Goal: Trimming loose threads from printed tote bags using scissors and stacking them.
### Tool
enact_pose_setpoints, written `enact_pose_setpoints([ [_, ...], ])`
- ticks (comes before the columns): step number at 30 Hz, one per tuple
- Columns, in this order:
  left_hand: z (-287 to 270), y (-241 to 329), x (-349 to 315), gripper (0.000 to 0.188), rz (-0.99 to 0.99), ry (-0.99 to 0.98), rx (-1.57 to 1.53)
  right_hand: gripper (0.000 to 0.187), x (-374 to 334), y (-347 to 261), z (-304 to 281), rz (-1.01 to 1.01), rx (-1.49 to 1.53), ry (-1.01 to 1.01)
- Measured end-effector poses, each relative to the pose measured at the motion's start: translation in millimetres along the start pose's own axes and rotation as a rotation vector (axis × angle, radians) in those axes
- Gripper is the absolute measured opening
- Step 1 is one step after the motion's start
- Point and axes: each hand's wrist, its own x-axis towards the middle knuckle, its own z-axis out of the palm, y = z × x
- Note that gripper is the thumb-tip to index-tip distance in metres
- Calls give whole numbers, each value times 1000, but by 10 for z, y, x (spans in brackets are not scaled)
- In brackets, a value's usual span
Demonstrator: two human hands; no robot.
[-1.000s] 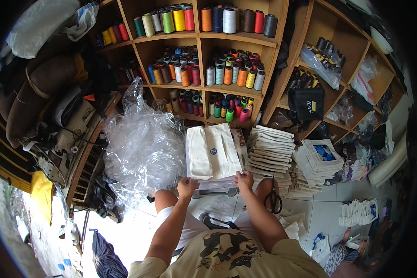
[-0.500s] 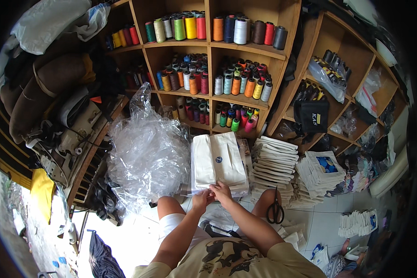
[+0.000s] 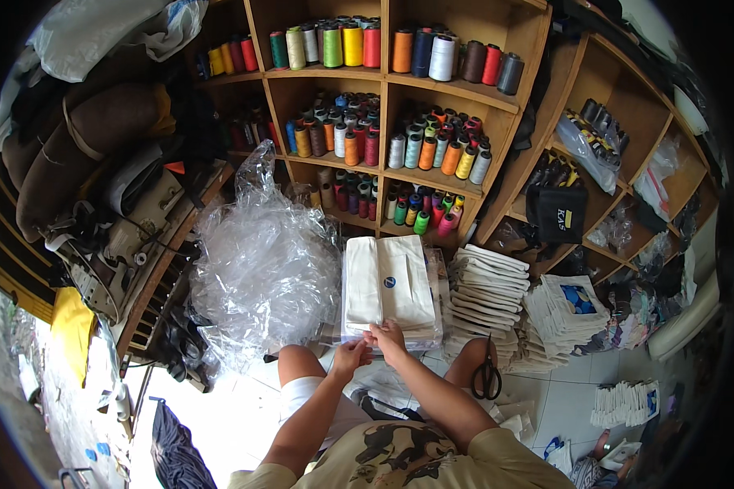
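Note:
A folded cream cloth piece (image 3: 405, 301) with a small round blue mark lies on top of a stack in front of me. Clear plastic (image 3: 438, 310) shows around the stack's edges. At the near edge of the cloth, my right hand (image 3: 387, 341) has its fingers pinched together. Close beside it, just below that edge, my left hand (image 3: 351, 359) is curled with thumb and fingertips together. Whatever the fingertips hold is too small to make out. Black-handled scissors (image 3: 487, 380) rest against my right knee.
A big heap of crumpled clear plastic (image 3: 261, 277) stands left of the stack. To the right are piles of folded cream cloth (image 3: 487, 285) and printed white cloth pieces (image 3: 567, 306). Shelves of thread spools (image 3: 432, 155) rise behind. A sewing machine (image 3: 139, 232) sits at left; another person's hand shows lower right.
The whole view has shifted slightly, so the shelves sit lower and further right. My hands stay at the cloth's near edge, with the left slightly further from the right.

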Motion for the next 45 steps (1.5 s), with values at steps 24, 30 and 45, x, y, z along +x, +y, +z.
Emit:
enact_pose_setpoints([
  [24, 71, 265, -246, 42, 633, 566, 877, 69, -196, -72, -417, 16, 158, -129],
  [30, 316, 725, -189, 53, 711, 442, 1375, 45, -38, -34, -911, -4, -286, 206],
  [45, 351, 836, -47, 47, 722, 235, 1511, 52, -210, -256, -637, -959, -1727, 6],
])
